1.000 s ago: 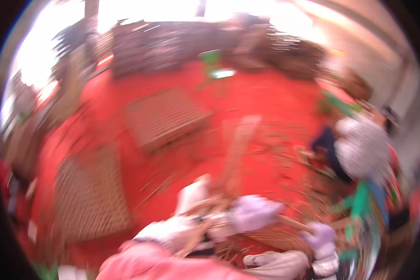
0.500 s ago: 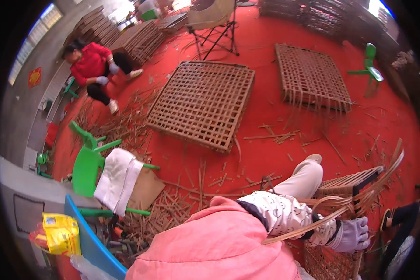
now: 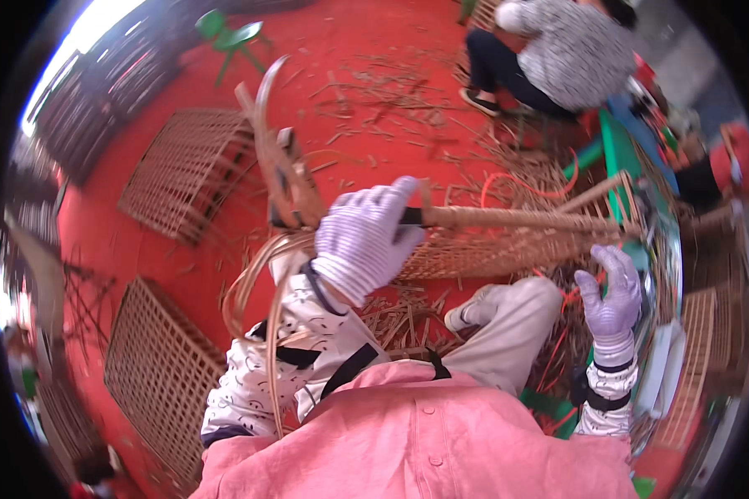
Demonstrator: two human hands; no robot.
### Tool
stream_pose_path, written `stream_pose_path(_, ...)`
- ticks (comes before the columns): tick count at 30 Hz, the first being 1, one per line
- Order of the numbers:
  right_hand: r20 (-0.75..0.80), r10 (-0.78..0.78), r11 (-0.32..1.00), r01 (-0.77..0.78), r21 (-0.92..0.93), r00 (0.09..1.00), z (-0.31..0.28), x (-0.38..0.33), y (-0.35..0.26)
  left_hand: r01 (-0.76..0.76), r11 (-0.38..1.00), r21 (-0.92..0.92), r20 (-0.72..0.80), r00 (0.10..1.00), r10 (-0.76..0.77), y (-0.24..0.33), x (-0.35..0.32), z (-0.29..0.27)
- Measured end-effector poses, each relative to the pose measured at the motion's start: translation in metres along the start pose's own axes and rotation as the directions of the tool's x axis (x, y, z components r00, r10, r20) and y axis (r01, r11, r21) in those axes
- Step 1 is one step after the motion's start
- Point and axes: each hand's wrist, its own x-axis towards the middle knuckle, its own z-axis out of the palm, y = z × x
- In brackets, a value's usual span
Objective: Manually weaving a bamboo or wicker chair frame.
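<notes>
Left hand, white knit glove: grip closed around the near end of a long cane bundle; fingers wrapped over the top, knuckles up. From the grip the bundle runs rightward, nearly level, long axis left-to-right across the view, far end near the green stool at right. Bundle lies along the upper edge of a woven panel that sits on the red floor just beyond the person's shoe.

Right hand, lilac-tinted glove: fingers spread, palm down, holding nothing; it hovers just below the bundle's far end and beside the panel's right edge. Whether it touches the panel, cannot tell. So left hand has the near end; right hand is the nearer one to the free end.

Left forearm rises from the lower edge, patterned sleeve, wrist bent forward. Curved cane strips loop around that arm and stand up behind the left hand.

Outward: two finished lattice mats on the floor at left, loose offcuts scattered, another person crouched at upper right.
</notes>
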Motion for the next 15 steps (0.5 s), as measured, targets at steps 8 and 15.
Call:
stream_pose_path(8,-0.015,0.439,0.888,-0.436,-0.144,0.899,-0.037,-0.101,0.031,0.035,0.998,0.051,0.328,0.943,-0.050,0.027,0.042,0.008)
stream_pose_path(15,0.253,0.785,0.619,-0.710,-0.336,0.565,-0.049,-0.173,0.053,0.428,0.741,-0.517,0.479,0.863,-0.164,-0.012,0.047,0.024)
